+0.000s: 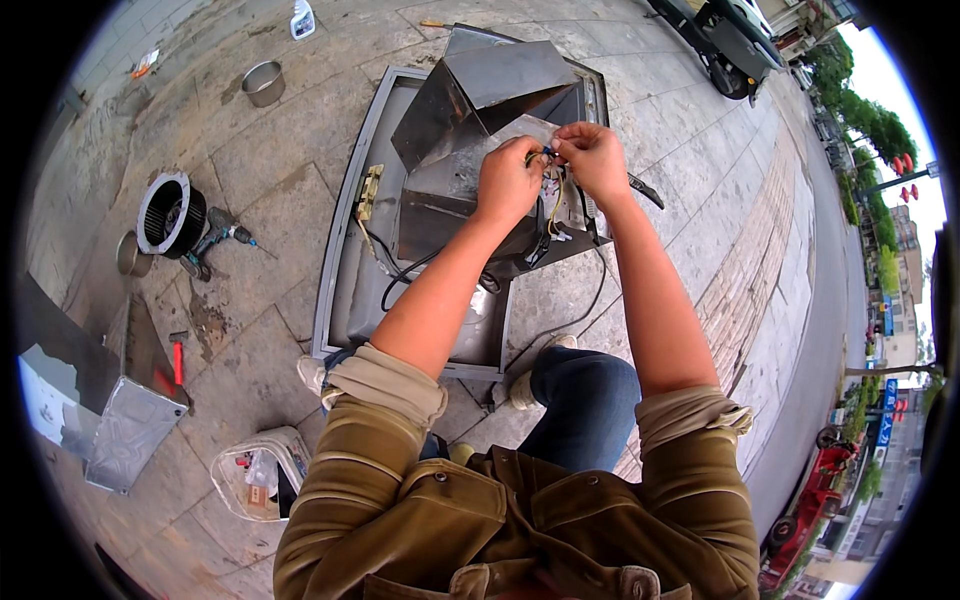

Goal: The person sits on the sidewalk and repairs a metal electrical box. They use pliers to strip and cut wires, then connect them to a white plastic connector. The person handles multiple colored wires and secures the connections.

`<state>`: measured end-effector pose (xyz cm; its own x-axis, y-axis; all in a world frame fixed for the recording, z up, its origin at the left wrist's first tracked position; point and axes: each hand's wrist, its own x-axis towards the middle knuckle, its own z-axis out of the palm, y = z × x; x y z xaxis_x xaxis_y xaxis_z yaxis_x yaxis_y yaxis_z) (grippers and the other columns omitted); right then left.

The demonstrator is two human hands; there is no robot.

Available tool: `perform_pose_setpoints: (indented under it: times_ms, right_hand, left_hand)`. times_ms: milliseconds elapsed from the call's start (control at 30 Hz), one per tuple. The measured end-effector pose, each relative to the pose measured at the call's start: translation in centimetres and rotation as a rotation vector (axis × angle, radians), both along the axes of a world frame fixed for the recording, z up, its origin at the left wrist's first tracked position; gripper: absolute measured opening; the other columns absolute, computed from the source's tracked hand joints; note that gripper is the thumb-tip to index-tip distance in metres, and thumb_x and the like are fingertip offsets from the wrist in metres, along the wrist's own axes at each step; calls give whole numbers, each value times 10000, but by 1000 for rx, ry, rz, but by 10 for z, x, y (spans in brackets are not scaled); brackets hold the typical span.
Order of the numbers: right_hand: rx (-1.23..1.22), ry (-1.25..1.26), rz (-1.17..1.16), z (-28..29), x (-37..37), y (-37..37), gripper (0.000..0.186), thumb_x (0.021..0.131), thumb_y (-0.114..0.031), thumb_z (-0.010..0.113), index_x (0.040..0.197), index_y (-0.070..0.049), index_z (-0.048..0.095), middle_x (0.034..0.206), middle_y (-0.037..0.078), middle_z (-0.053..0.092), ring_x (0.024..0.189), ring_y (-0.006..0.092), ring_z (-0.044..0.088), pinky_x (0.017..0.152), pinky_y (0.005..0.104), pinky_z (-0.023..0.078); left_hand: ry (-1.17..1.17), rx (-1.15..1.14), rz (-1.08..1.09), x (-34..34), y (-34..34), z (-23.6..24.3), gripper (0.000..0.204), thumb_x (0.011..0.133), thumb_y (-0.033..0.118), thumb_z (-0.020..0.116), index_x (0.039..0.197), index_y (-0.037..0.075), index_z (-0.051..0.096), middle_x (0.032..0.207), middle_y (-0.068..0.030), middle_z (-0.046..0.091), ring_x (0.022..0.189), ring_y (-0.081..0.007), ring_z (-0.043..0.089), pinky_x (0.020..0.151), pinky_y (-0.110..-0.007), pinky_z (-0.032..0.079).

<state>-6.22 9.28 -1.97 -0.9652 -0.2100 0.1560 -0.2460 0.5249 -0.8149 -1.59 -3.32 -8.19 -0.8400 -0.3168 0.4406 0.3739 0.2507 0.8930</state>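
Note:
Both my hands meet over an opened metal appliance housing [335,250] that lies on the paving. My left hand [508,182] pinches thin coloured wires [545,155] between thumb and fingers. Close beside it, my right hand [594,160] has its fingertips closed on the same small bundle, where a dark blue bit shows. More yellow and black wires [556,205] hang below my fingers into the housing. A bent grey sheet-metal box [470,95] stands just beyond my hands. A black cable [395,285] loops inside the housing on the left.
To the left are a round black blower fan [172,215], a cordless drill [215,240], a red-handled hammer [178,360] and a metal ring [264,84]. A white tub [262,475] with small items stands lower left. Sheet-metal panels [135,430] lie at far left; a spray bottle [302,18] is at the top.

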Motion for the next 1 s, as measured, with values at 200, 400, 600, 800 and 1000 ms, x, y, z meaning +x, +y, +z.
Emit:
perform_pose_setpoints:
  times_ms: [200,400,600,800,1000]
  right_hand:
    - [814,615,-45,46,31,52,616,698,-296,806,1170,38,593,1135,211,631,1026,339,620,886,379,489]
    - [1248,179,-54,28,56,57,1055,597,-636,773,1259,119,449,1348,305,434,1284,429,408,1048,506,342]
    - [1245,-45,-20,42,54,34,927,635,-498,787,1251,106,448,1266,279,508,1165,395,508,969,465,424]
    - [174,-348,0,34,36,96,345,702,-227,711,906,41,640,1023,181,647,805,229,632,662,331,499]
    - [-151,-681,-46,48,46,40,341,796,-7,505,1132,47,499,1029,147,657,929,225,665,716,327,563]
  left_hand:
    - [14,-22,19,-3,0,-5,137,786,78,697,898,17,646,813,-127,669,690,-246,631,637,-338,495]
    - [65,-87,44,-5,4,-8,142,795,88,702,916,29,656,803,-104,673,624,-199,611,598,-314,481]
    - [55,-104,50,-7,0,-11,146,801,87,697,927,29,655,799,-104,670,615,-186,601,594,-305,477]
    - [94,-83,17,-4,9,-6,150,803,81,691,938,24,657,837,-117,672,659,-223,628,621,-316,485]
    - [103,-139,31,0,2,-5,130,818,70,664,943,33,655,896,-117,669,780,-307,645,689,-364,500]
